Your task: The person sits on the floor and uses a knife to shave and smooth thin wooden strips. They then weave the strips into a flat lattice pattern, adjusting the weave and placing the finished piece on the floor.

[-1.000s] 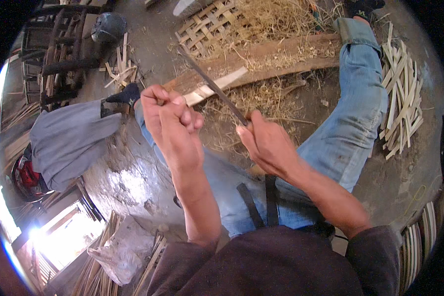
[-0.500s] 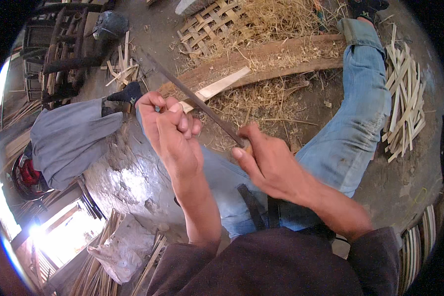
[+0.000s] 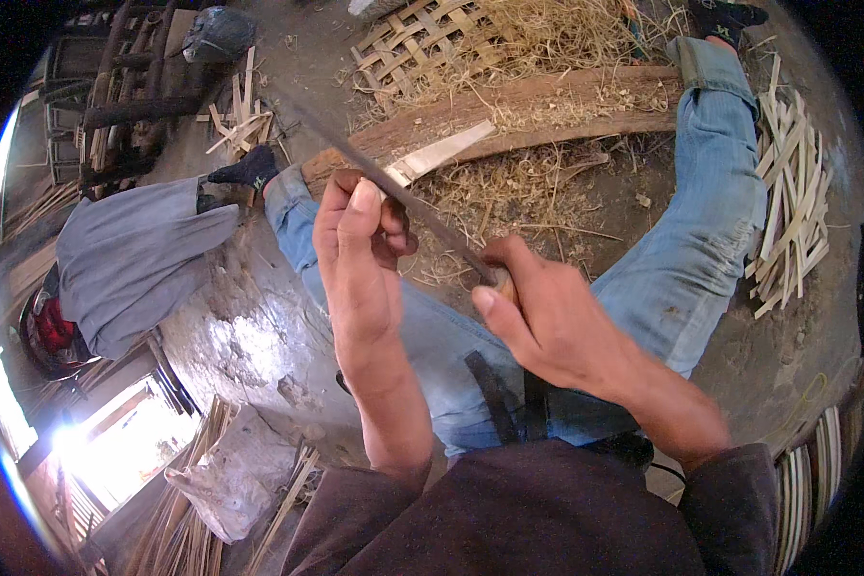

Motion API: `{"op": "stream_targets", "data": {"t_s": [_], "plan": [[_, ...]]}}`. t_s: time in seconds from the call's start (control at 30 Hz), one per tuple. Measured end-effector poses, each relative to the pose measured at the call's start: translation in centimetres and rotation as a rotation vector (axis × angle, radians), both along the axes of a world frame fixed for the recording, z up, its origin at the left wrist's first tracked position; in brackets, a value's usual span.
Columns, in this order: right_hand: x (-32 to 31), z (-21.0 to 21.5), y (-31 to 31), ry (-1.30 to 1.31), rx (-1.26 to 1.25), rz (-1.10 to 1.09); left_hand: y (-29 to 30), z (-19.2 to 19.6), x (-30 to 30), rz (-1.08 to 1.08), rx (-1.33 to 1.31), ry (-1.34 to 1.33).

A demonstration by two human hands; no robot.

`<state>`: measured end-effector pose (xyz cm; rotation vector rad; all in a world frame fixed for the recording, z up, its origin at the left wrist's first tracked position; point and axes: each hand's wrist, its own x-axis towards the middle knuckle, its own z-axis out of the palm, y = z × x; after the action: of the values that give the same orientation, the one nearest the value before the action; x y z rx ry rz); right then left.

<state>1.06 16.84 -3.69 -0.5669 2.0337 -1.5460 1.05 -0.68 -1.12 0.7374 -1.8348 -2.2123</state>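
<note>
Head view: left hand [image 3: 359,264] pinches pale strip [image 3: 451,152], right hand [image 3: 562,326] grips knife [image 3: 440,228], basketwork [image 3: 400,56] bears shavings [image 3: 538,43].

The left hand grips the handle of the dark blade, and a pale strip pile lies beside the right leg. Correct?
No: the head view shows the right hand gripping the handle of the dark blade; the pale strip pile does lie beside the right leg.

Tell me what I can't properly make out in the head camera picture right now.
In the head view:
- Most of the tool's handle: hidden in the right hand.
- Near end of the pale strip: covered by the left hand.
- Far tip of the dark blade: blurred.
- Right part of the woven mat: buried under shavings.
</note>
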Motion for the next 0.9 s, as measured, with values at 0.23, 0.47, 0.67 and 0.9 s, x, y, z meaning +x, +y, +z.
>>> {"op": "stream_targets", "data": {"t_s": [0.23,0.47,0.67,0.9], "plan": [[-0.3,0.6,0.6,-0.063,-0.031,0.041,0.6,0.4,-0.6,-0.027,-0.127,0.009],[0.6,0.1,0.1,-0.073,0.008,0.003,1.3,0.5,-0.9,0.047,-0.197,-0.015],[0.4,0.0,-0.1,-0.068,0.049,0.013,1.5,0.6,-1.2,0.047,-0.222,0.002],[-0.2,-0.4,0.1,-0.003,0.054,-0.036,1.6,0.9,-1.1,0.001,-0.221,-0.023]]}}
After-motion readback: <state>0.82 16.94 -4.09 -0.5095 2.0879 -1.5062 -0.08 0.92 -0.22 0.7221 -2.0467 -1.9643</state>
